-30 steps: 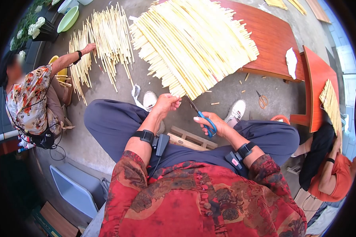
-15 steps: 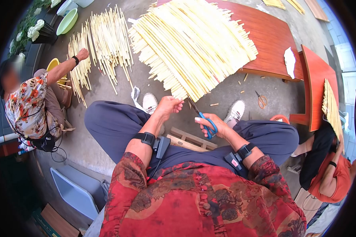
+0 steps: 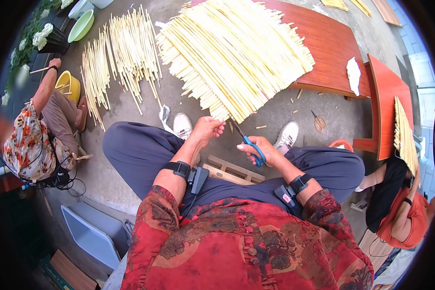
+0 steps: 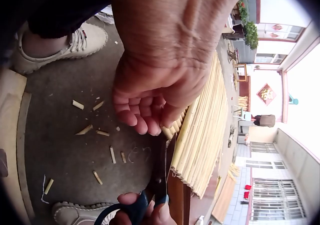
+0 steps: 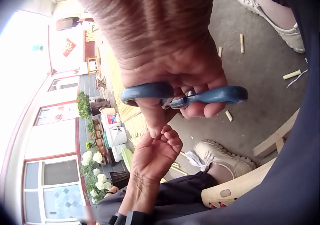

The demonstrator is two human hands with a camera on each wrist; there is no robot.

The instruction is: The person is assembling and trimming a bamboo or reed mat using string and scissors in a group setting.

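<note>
A large mat of pale yellow stalks (image 3: pixel 237 53) lies on a red-brown table, its near corner pointing toward me. My left hand (image 3: pixel 209 129) pinches a stalk end at that corner between thumb and curled fingers. From the right, my right hand (image 3: pixel 266 149) grips a pair of scissors (image 3: pixel 249 141) with blue handles, its fingers through the loops. The dark blades (image 4: pixel 160 167) reach up to the mat's edge, just beside the left fingertips. In the right wrist view the scissors' loops (image 5: pixel 227 95) show clearly, while the hand hides the blades.
Loose stalks (image 3: pixel 133 53) lie on the floor at the left, near a seated person (image 3: pixel 38 140) and a yellow bucket (image 3: pixel 68 87). Orange-handled scissors (image 3: pixel 319 122) and cut bits lie on the floor. A wooden stool (image 3: pixel 232 170) stands between my legs. Another person (image 3: pixel 406 217) sits at right.
The person at left has drawn an arm back from the loose stalks and now holds a stick farther left. My hands and the scissors stay almost in place at the mat's corner.
</note>
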